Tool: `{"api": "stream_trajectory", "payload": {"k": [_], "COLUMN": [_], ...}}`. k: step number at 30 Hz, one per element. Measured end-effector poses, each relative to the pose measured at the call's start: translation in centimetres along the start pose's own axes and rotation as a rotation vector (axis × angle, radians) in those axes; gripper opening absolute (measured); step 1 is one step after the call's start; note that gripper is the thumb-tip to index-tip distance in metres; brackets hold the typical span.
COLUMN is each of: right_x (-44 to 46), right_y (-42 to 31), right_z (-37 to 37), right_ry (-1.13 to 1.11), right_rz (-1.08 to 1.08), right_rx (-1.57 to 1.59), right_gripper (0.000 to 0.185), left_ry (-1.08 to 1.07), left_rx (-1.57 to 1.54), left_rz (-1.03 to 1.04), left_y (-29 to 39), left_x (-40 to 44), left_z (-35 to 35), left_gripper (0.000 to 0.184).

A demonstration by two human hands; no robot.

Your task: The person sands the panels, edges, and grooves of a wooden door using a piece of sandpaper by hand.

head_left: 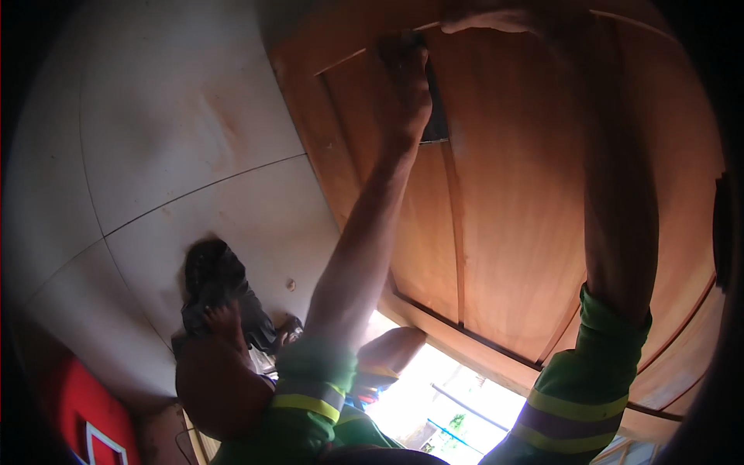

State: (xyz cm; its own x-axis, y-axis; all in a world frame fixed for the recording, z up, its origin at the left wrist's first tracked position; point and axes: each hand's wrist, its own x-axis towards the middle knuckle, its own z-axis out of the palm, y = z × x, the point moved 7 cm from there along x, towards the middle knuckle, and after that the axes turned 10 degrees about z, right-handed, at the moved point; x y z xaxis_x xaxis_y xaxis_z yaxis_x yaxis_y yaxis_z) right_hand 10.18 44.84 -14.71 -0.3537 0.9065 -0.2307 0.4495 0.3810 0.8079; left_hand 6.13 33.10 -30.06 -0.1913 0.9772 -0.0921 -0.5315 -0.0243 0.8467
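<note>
Centrally, the wooden panel (511, 194) extends beneath both hands. The left hand (415, 97) is curled beside a dark rectangle (439, 116), its grip indeterminable; the right hand (500, 22) lies near the upper edge, its fingers obscured by shadow.

sleeves (573, 411): green, yellow and grey bands | wood (519, 194): orange-brown | tiles (209, 132): pale grey

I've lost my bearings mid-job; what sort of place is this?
Probably a joinery workshop or a room being fitted out, though I can't tell which: broad wooden panelling, a pale jointed surface with brownish smears, and reflective-striped green sleeves.
</note>
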Motion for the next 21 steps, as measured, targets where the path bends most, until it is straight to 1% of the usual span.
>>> {"api": "stream_trajectory", "payload": {"k": [2,3,5,7,8,11,14,17,20,21], "right_x": [0.3,0.5,0.7,3.3,3.9,2.7,1.0,-0.4,-0.2,0.2], "right_y": [-0.5,-0.2,-0.6,-0.5,-1.7,-2.5,-3.0,-3.3,-3.2,-2.8], "right_z": [0.0,-0.1,-0.5,-2.0,-2.9,-2.8,-2.4,-2.6,-3.1,-3.3], "right_ry": [-0.009,0.0,-0.003,0.066,0.071,0.05,0.036,0.045,0.061,0.074], "right_rz": [-0.001,0.012,0.007,0.014,-0.004,-0.01,-0.007,0.012,0.017,0.027], "right_rx": [0.007,0.002,0.001,-0.013,0.0,0.013,0.009,0.013,0.015,0.012], "right_gripper": [0.115,0.115,0.115,0.114,0.114,0.114,0.114,0.114,0.114,0.114], "left_ry": [-0.1,-0.083,-0.03,-0.077,-0.093,-0.059,-0.081,0.161,-0.046,-0.036], "left_rx": [-0.004,-0.001,0.005,-0.03,-0.039,-0.021,0.018,-0.079,0.139,0.113], "left_rz": [-0.027,-0.002,0.014,-0.118,-0.225,-0.164,-0.182,0.135,0.206,0.185], "left_y": [-0.5,-0.3,0.8,1.1,1.4,1.6,1.3,3.9,2.2,2.1], "left_x": [1.6,1.3,-2.6,-4.0,-5.3,-5.3,-5.7,-2.8,1.0,1.6], "left_z": [-0.6,-0.7,-2.3,-3.3,-4.4,-4.1,-3.8,-4.8,-2.7,-2.9], "left_gripper": [0.038,0.036,0.031,0.029,0.028,0.014,0.014,0.016,0.019,0.021]}}
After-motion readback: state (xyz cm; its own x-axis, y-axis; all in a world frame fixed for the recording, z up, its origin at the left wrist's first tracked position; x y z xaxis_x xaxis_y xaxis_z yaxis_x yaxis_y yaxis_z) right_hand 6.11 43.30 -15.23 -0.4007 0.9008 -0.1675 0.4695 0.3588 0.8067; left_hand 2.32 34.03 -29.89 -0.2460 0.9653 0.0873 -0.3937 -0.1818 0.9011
